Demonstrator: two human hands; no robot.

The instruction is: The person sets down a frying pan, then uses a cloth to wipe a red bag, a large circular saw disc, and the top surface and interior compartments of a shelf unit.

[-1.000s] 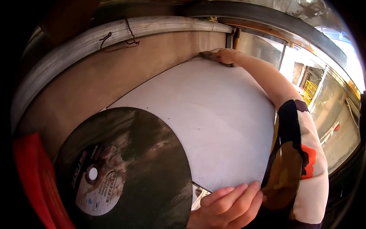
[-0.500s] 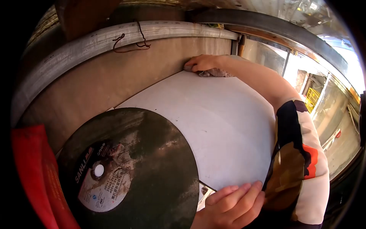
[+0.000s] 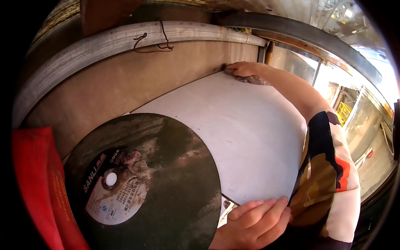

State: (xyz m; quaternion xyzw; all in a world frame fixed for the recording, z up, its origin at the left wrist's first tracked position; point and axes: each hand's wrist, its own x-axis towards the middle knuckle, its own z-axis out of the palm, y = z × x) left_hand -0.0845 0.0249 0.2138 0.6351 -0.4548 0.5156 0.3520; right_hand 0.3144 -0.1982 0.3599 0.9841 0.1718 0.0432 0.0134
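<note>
At the far end of a white board, my right hand is closed on a crumpled grey rag. The rag lies on the board's surface against the brown back wall. My left hand is at the near edge of the board, beside my sleeve. Its fingers are curled and pressed together; what they grip, if anything, is hidden. A large dark cutting disc with a torn, worn label overlaps the board's left part, close to my left hand.
Red cloth or plastic hangs at the left edge. A metal rail with a bent rusty wire runs along the top of the brown wall. Glass panes stand at the right, with a yellow crate beyond.
My right hand has slid the rag a little rightward along the back wall, toward the far corner. The view has shifted slightly. My left hand stays in nearly the same place.
</note>
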